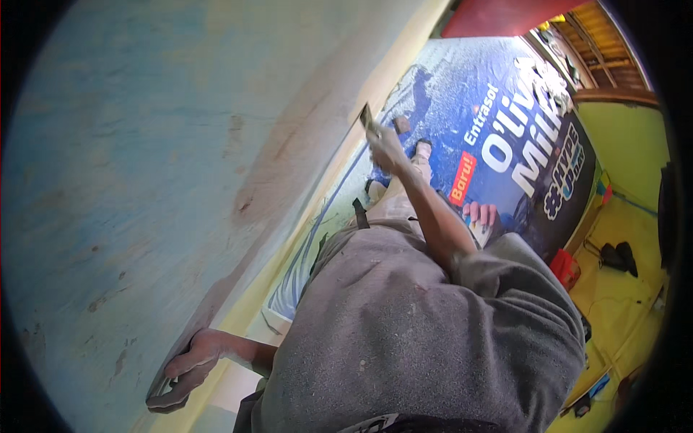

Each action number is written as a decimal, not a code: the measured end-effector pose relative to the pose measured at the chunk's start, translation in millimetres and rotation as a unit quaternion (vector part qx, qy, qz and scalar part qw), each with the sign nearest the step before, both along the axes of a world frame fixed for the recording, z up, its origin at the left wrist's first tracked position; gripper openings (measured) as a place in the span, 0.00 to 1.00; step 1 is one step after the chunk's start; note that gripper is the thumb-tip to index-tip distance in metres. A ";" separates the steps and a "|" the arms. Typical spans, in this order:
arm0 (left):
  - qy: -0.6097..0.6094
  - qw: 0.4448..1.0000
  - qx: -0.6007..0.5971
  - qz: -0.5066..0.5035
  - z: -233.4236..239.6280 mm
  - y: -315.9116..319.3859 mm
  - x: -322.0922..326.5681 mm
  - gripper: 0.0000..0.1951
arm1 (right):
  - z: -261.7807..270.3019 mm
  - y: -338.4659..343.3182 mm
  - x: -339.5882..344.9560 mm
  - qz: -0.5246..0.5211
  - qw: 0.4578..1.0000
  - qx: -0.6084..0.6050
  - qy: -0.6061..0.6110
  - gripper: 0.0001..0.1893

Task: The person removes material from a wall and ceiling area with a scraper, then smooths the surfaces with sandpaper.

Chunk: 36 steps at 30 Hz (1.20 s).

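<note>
My left hand is at the lower left, against a painted wall of worn blue-grey. Its fingers curl around a thin flat object, mostly hidden; its kind is unclear. My right hand, slightly blurred, grips a small thin flat piece near the wall's cream-yellow edge; whether that is a scraper blade or folded sandpaper cannot be told. Long brownish-grey patches run along the wall between both hands.
A dusty printed banner covers the floor around my feet, with a small brown block on it. A red panel juts in at the top. Dark footwear and a red item lie on yellow flooring at right.
</note>
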<state>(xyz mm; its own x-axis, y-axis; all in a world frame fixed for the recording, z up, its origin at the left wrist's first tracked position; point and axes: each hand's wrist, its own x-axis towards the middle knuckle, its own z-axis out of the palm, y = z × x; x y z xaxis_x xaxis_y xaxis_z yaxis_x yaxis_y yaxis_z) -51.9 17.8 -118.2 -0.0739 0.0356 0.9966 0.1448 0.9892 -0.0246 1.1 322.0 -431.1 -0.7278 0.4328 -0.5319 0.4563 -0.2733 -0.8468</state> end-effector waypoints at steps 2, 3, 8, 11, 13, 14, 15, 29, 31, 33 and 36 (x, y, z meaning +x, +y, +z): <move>-0.004 1.000 0.001 -0.007 -1.5 -0.1 0.0 0.32 | -4.4 18.9 -4.9 -0.038 0.998 -0.041 0.002 0.11; -0.003 1.000 0.001 -0.009 -1.5 0.4 -0.1 0.32 | -4.9 26.0 -0.8 -0.020 0.998 -0.044 -0.028 0.11; 0.000 1.000 0.003 -0.010 -0.3 4.6 1.9 0.31 | 5.9 38.1 21.2 -0.182 0.972 -0.147 0.034 0.15; -0.006 1.000 0.000 -0.024 1.3 6.0 2.1 0.31 | 12.5 33.8 9.9 -0.149 0.978 -0.124 0.072 0.21; -0.008 1.000 0.002 -0.025 1.7 5.5 2.2 0.31 | 10.5 32.8 -8.7 -0.166 0.975 -0.144 0.036 0.15; -0.006 1.000 0.001 -0.023 1.4 4.9 1.9 0.31 | 7.4 35.0 -19.2 -0.156 0.971 -0.176 0.053 0.13; -0.004 1.000 0.003 -0.020 2.3 4.8 2.0 0.31 | 3.8 41.4 -27.3 -0.180 0.971 -0.156 0.037 0.13; 0.001 1.000 -0.011 -0.001 3.6 7.4 -7.5 0.31 | 8.8 63.1 -25.7 -0.108 0.988 -0.082 0.073 0.03; 0.007 1.000 -0.013 0.001 2.4 6.4 -7.2 0.30 | 21.3 67.1 -22.7 -0.012 0.999 0.029 -0.028 0.06; -0.001 1.000 -0.013 0.002 0.5 6.0 -7.4 0.30 | 27.3 72.3 -27.2 -0.052 0.996 0.074 0.016 0.06; -0.006 1.000 -0.015 0.001 -0.8 4.4 -7.0 0.30 | 26.0 70.4 -25.2 -0.083 0.995 0.046 -0.011 0.06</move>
